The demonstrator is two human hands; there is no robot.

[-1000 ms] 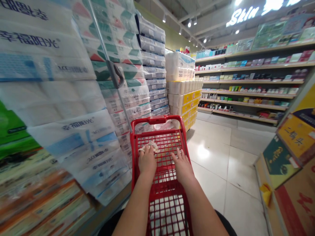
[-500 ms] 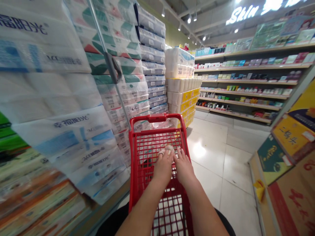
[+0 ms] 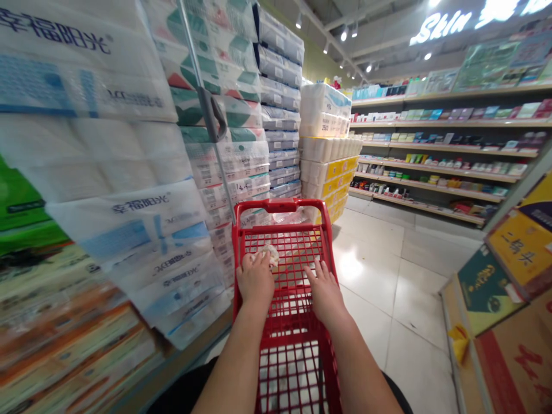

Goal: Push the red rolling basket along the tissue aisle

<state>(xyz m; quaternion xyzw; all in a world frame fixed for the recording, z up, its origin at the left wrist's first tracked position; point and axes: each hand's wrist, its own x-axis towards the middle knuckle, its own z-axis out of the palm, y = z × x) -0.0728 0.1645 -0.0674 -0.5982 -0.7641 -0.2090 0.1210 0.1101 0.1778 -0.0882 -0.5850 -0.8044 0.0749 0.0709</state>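
A red plastic shopping cart stands in front of me in a shop aisle. My left hand rests on the cart's mesh flap and is closed on a crumpled white cloth. My right hand lies flat on the same flap, fingers spread, holding nothing. Both forearms reach forward over the cart's lower grid.
Tall stacks of wrapped toilet paper packs rise close on the left, with a metal pole leaning against them. Shelves of small goods line the far right wall. Cardboard boxes stand at near right. Pale floor tiles run ahead.
My left hand moved the cloth right across the mesh flap to beside my right hand, then back to the left side. My right hand stayed in place.
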